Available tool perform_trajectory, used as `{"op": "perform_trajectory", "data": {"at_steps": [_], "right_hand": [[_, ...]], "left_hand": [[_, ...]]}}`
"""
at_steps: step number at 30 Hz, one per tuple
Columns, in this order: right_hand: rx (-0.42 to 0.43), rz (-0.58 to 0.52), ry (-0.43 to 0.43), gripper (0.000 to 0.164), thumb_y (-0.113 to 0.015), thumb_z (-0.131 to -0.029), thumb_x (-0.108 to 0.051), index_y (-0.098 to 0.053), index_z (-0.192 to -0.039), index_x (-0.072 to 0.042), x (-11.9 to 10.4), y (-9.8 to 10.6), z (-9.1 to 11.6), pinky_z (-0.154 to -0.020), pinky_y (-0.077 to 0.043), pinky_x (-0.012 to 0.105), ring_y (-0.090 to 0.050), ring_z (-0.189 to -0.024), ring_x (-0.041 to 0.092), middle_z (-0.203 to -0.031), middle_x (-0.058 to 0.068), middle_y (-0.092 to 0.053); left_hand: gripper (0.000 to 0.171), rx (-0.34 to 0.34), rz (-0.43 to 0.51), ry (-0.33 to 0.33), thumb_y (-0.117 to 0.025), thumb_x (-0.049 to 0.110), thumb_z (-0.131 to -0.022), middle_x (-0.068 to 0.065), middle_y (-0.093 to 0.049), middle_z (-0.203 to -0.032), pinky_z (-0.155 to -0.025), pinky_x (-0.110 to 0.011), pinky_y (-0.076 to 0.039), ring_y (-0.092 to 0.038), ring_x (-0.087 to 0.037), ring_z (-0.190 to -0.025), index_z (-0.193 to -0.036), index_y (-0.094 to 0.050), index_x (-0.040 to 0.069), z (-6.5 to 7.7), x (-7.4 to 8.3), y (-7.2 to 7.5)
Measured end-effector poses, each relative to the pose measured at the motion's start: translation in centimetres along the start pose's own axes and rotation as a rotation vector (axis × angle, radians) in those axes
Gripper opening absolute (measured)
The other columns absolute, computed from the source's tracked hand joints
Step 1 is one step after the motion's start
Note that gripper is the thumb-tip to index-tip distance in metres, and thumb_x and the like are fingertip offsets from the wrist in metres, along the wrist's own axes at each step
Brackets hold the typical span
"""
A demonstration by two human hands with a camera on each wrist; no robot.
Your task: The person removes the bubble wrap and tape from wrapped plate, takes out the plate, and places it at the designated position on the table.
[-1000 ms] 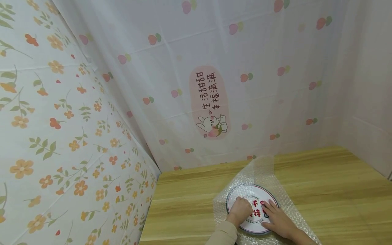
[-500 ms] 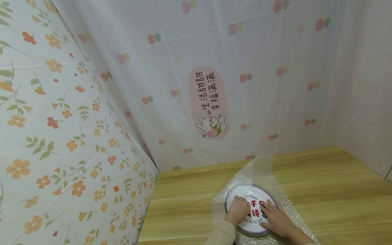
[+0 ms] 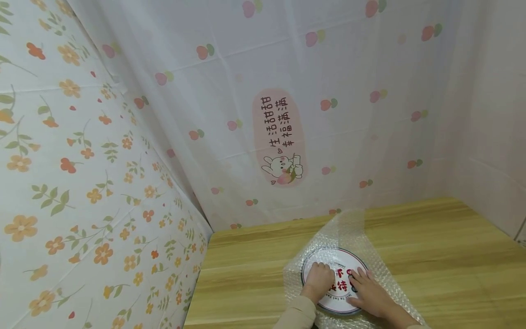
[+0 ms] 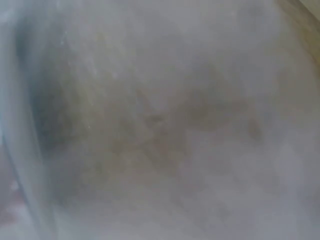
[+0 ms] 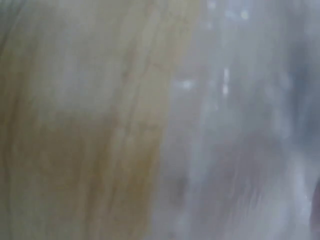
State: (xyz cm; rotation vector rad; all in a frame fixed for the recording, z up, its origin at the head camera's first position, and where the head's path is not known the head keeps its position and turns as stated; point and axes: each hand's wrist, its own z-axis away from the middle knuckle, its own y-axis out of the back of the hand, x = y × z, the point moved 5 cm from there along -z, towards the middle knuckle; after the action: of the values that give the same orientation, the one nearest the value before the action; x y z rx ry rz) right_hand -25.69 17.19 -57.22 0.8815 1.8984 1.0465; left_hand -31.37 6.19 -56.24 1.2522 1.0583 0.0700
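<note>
A round white plate (image 3: 337, 299) with red characters and a dark blue rim lies on bubble wrap (image 3: 371, 244). My left hand (image 3: 320, 278) rests on the plate's left part, its fingers curled in like a fist. Nothing shows in it, though its underside is hidden. On the plate's right part my right hand (image 3: 370, 290) lies with straight, spread fingers, covering some of the print. The left wrist view is a blur of pale wrap (image 4: 165, 125). In the right wrist view, blurry clear wrap (image 5: 235, 130) borders the wood.
The wood-grain table (image 3: 246, 269) reaches back to a white fruit-print curtain (image 3: 337, 137) bearing a pink rabbit panel (image 3: 281, 137). A flower-patterned cloth (image 3: 102, 205) hangs at the left. One corner of the wrap points toward the back edge.
Both hands stay on the plate and hold nearly the same poses. The whole head view has shifted very slightly to the left.
</note>
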Motion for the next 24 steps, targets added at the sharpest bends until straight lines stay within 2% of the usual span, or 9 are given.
{"op": "perform_trajectory", "data": {"at_steps": [3,6,10,19,24], "right_hand": [[-0.025,-0.023,-0.039,0.063,-0.064,-0.075,-0.041,-0.057,-0.107,0.012,-0.03,-0.02,-0.14,-0.102,-0.009,0.049,-0.035,-0.115,0.05,-0.118,0.03,-0.049],[-0.049,-0.022,-0.061,0.064,-0.064,-0.074,-0.042,-0.057,-0.108,0.012,-0.03,-0.03,-0.24,-0.095,-0.02,0.056,-0.033,-0.116,0.05,-0.119,0.03,-0.048],[-0.062,-0.022,-0.073,0.065,-0.064,-0.075,-0.043,-0.056,-0.109,0.011,-0.06,-0.09,-0.22,-0.095,-0.019,0.056,-0.032,-0.118,0.049,-0.12,0.029,-0.047],[-0.002,-0.003,-0.043,0.063,-0.064,-0.074,-0.042,-0.057,-0.106,0.012,-0.3,-0.16,-0.07,-0.097,-0.018,0.054,-0.036,-0.114,0.05,-0.118,0.029,-0.05],[-0.038,-0.023,-0.074,0.064,-0.063,-0.076,-0.042,-0.056,-0.109,0.013,-0.27,-0.19,-0.03,-0.1,-0.012,0.052,-0.032,-0.118,0.049,-0.121,0.03,-0.047]], "left_hand": [[0.013,0.014,0.003,0.003,-0.051,0.029,-0.086,0.01,-0.056,-0.077,-0.067,-0.023,-0.039,-0.049,-0.005,-0.071,-0.085,-0.063,0.027,0.02,-0.06,0.08],[0.013,0.031,0.004,0.002,-0.05,0.029,-0.085,0.01,-0.056,-0.076,-0.066,-0.023,-0.038,-0.049,-0.005,-0.07,-0.084,-0.063,0.027,-0.01,-0.03,0.08],[0.013,0.033,-0.002,-0.011,-0.051,0.03,-0.085,0.01,-0.057,-0.077,-0.067,-0.023,-0.039,-0.05,-0.005,-0.071,-0.083,-0.063,0.028,-0.08,0.1,-0.03],[0.013,0.044,-0.015,-0.019,-0.051,0.03,-0.086,0.01,-0.057,-0.076,-0.068,-0.025,-0.04,-0.051,-0.005,-0.07,-0.084,-0.064,0.028,-0.19,0.34,-0.29],[0.01,0.038,-0.018,-0.016,-0.053,0.03,-0.085,0.01,-0.056,-0.074,-0.067,-0.024,-0.04,-0.051,-0.005,-0.07,-0.083,-0.063,0.027,-0.17,0.25,-0.06]]}}
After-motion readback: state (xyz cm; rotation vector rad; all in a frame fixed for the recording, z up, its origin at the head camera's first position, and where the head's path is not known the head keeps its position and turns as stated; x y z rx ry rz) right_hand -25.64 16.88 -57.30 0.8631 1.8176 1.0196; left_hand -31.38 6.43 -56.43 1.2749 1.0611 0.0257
